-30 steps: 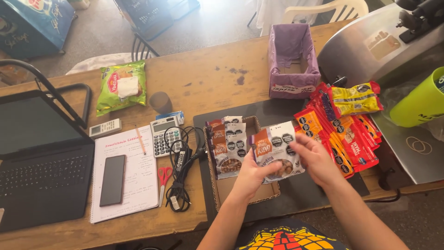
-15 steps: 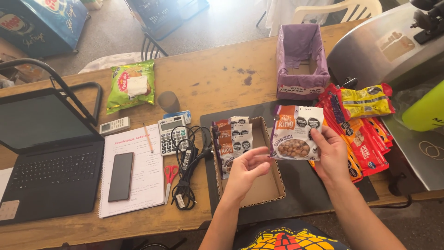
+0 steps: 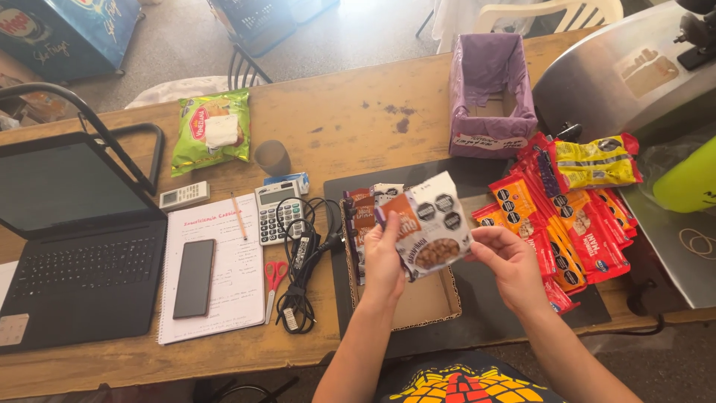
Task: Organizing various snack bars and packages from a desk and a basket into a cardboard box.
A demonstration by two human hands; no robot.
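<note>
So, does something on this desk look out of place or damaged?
Mostly no. Dark stains mark the wooden table, and the black cable lies tangled beside the red scissors. The snack packet in both hands looks intact.

- Left hand (image 3: 384, 257) grips a white-and-orange snack packet (image 3: 430, 226) by its left edge; right hand (image 3: 511, 263) touches its right edge.
- The packet is held above a shallow cardboard tray (image 3: 425, 302), where brown packets (image 3: 363, 213) stand at the far end.
- Red packets (image 3: 574, 227) lie heaped just right of the hands.
- A purple box (image 3: 488, 93) stands beyond.
- Laptop (image 3: 78, 246), notebook (image 3: 231, 280), phone (image 3: 194, 277), calculator (image 3: 272, 213) and scissors (image 3: 273, 283) lie left.
</note>
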